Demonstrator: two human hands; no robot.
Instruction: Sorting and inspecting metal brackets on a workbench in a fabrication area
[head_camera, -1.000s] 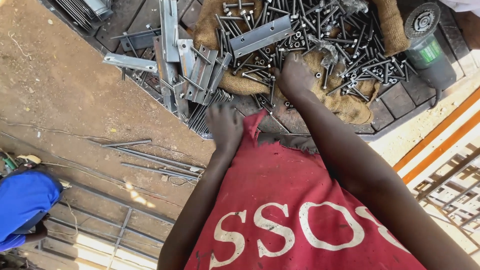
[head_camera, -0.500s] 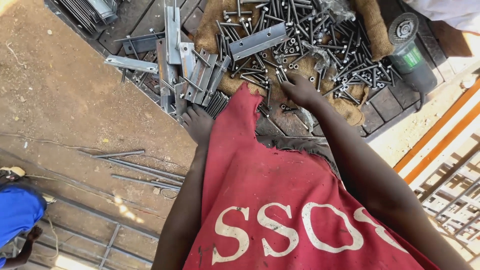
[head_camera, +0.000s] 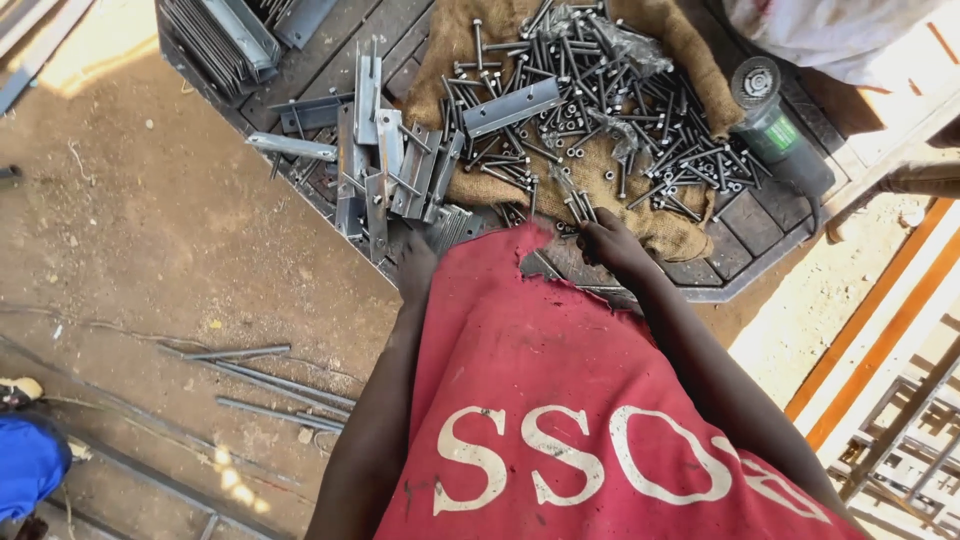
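Dirt ground borders a dark metal table (head_camera: 760, 262). Right hand (head_camera: 605, 240) pinches several bolts (head_camera: 578, 208), drawn from the heap just beyond. Left hand (head_camera: 417, 268) steadies red cloth (head_camera: 520, 330); closure unclear.

Long grey steel bolts (head_camera: 600, 110), threaded, many with nuts on, heaped criss-cross on brown sacking (head_camera: 690, 235) over a dark metal grate. A few (head_camera: 575, 205) lifted from the near edge of the heap, pinched in a bunch and pointing up and away. Beside the heap to the left, flat grey metal brackets (head_camera: 385, 170), stacked and leaning loosely against one another.
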